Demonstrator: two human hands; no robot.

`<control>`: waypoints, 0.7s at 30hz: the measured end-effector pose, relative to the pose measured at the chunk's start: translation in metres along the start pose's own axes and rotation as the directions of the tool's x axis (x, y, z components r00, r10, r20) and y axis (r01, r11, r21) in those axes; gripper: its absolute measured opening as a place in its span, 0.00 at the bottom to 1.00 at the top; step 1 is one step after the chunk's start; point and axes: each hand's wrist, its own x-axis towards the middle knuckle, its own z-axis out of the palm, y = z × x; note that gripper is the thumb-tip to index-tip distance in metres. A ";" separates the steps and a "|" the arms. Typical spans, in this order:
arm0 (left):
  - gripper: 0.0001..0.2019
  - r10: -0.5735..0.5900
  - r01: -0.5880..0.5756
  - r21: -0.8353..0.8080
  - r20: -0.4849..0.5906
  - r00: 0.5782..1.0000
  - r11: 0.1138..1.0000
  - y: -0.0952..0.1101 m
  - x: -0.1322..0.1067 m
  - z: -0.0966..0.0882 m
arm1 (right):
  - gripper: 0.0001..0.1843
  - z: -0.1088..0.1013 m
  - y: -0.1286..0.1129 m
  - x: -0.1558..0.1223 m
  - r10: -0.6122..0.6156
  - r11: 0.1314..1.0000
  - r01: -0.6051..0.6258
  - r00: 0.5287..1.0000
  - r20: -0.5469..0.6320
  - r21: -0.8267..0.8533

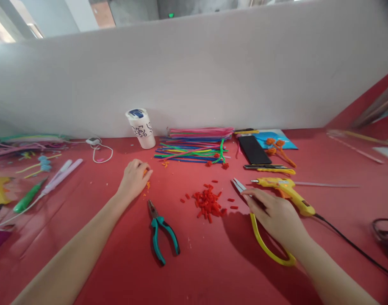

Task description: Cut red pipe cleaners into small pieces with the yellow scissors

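My left hand (pixel 133 178) rests on the red table (pixel 213 267) with its fingers curled around small orange bits (pixel 147 184). My right hand (pixel 275 214) lies over the yellow-handled scissors (pixel 264 241), fingers stretched toward the blades (pixel 238 184). A pile of short red pipe-cleaner pieces (pixel 209 203) lies between my hands. Teal-handled pliers (pixel 160 231) lie in front of the left hand. A yellow glue gun (pixel 286 191) sits just beyond my right hand.
A stack of coloured pipe cleaners (pixel 197 144), a white cup (pixel 140 128), a black phone (pixel 253 149), orange pipe-cleaner flowers (pixel 276 148) and a yellow utility knife (pixel 272 169) stand near the white partition. Pens and craft items (pixel 38 182) lie at the left. A black cord (pixel 353 245) runs right.
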 end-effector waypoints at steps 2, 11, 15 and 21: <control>0.10 0.133 -0.125 -0.117 0.063 0.989 0.985 0.026 -0.015 -0.012 | 0.13 -0.005 0.000 0.002 0.097 0.995 -0.097 0.995 0.012 -0.005; 0.08 0.290 -0.259 -0.167 0.205 0.935 0.951 0.070 -0.111 -0.006 | 0.09 -0.022 -0.003 0.000 0.318 0.908 -0.171 0.875 0.364 -0.382; 0.13 0.296 -0.289 -0.074 0.112 0.949 0.954 0.039 -0.117 -0.005 | 0.07 -0.024 -0.006 -0.009 0.314 0.905 -0.120 0.835 0.452 -0.407; 0.16 0.387 -0.387 0.048 0.024 0.922 0.921 0.001 -0.110 -0.015 | 0.15 -0.025 -0.005 -0.018 0.305 0.885 -0.090 0.853 0.424 -0.457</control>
